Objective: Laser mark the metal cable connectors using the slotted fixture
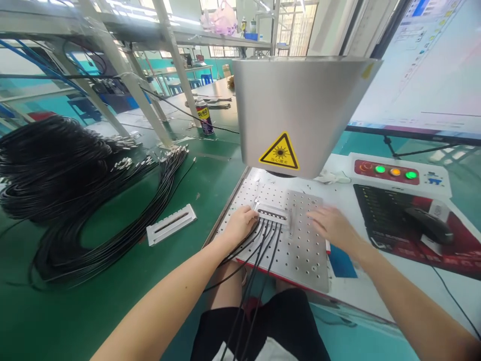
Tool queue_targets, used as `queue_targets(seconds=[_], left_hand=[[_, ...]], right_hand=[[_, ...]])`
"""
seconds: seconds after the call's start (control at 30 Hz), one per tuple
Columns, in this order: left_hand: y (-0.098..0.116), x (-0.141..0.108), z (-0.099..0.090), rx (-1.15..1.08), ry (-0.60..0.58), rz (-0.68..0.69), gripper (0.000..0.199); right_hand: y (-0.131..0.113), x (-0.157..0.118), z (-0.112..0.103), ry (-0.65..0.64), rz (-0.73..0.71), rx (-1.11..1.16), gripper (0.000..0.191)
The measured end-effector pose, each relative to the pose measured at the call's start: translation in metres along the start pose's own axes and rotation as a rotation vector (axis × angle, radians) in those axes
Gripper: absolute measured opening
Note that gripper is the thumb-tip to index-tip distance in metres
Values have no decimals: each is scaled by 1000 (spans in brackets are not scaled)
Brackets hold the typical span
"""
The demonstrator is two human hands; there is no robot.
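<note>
Our bare left forearm (176,301) enters from half past seven and aims toward two o'clock. At its end our left hand (242,224) sits just below centre, at six, back uppermost, fingers bent and close together. Our right forearm (406,301), bare too, enters from four and slants toward ten. Our right hand (332,225), slightly blurred, spreads loosely at four, palm down, fingers pointing toward ten.

The silver slotted metal bar (273,208) looks smooth, the grey tapered metal housing (296,108) satin (softly shiny), the thin black plastic-sheathed cables (257,257) matt.
</note>
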State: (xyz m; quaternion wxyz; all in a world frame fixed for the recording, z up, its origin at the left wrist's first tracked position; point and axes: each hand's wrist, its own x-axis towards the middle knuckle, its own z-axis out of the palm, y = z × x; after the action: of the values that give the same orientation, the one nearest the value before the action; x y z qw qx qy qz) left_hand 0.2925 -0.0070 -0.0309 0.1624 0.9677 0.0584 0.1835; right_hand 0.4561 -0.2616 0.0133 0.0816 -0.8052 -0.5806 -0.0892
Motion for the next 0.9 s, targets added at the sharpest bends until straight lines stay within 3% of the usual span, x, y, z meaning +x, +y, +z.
queue_targets(seconds=[0.1, 0.2, 0.33, 0.4, 0.53, 0.6, 0.7, 0.9], left_hand=[[1, -1, 2, -7, 11, -4, 14], [1, -1, 3, -23, 24, 3, 16], [1, -2, 2, -47, 28, -19, 16], [1, -3, 3, -45, 25, -36, 16], [1, -2, 4, -38, 16, -40, 14], [1, -2, 4, -44, 11, -31, 14], [2, -2, 2, -37, 2, -45, 13], [5, -1, -2, -22, -12, -42, 13]], right_hand=[[22, -32, -4, -79, 8, -170, 27], [26, -52, -2, -124, -66, -257, 30], [22, -57, -8, -123, -183, -308, 26], [20, -52, -18, -65, -137, -235, 20], [5, -20, -32, 136, 259, 262, 6], [-9, 6, -27, 121, 388, 595, 7], [-35, 49, -9, 72, 427, 884, 13], [-68, 101, 20, 7, 465, 1006, 14]])
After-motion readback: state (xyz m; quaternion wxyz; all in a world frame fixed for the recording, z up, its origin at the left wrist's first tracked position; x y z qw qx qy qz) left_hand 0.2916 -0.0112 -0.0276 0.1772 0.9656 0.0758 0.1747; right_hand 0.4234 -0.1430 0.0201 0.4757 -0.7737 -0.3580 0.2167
